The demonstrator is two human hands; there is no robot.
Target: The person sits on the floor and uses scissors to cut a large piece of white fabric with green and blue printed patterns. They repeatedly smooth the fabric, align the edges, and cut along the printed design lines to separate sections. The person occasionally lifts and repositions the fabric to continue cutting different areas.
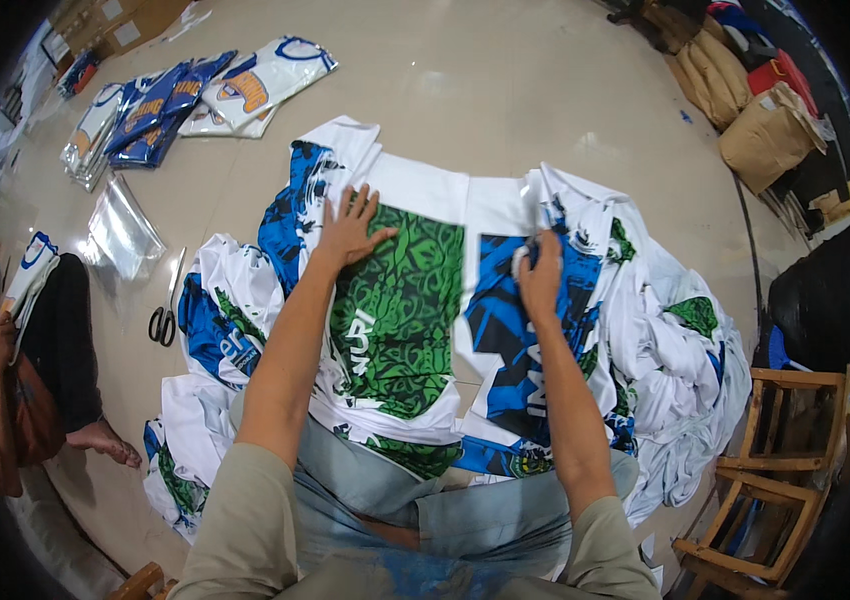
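Observation:
In front of me a white garment (435, 185) with a green patterned panel and a blue panel is spread on the floor, a white band along its far edge. My left hand (350, 230) lies flat on the green panel's upper left, fingers spread. My right hand (542, 270) is at the blue panel with its fingers curled in. A small dark thing shows just beyond its fingertips; whether it is held, I cannot make out. Crumpled white, blue and green garments (670, 370) heap up at the right, and more lie at the left (235, 285).
Black-handled scissors (162, 322) and clear plastic bags (125, 230) lie at the left. Bagged folded shirts (160, 110) are farther off. Another person's hand (3, 335) holds a folded white shirt. At the right are a wooden frame (775, 470) and brown paper packages (770, 135).

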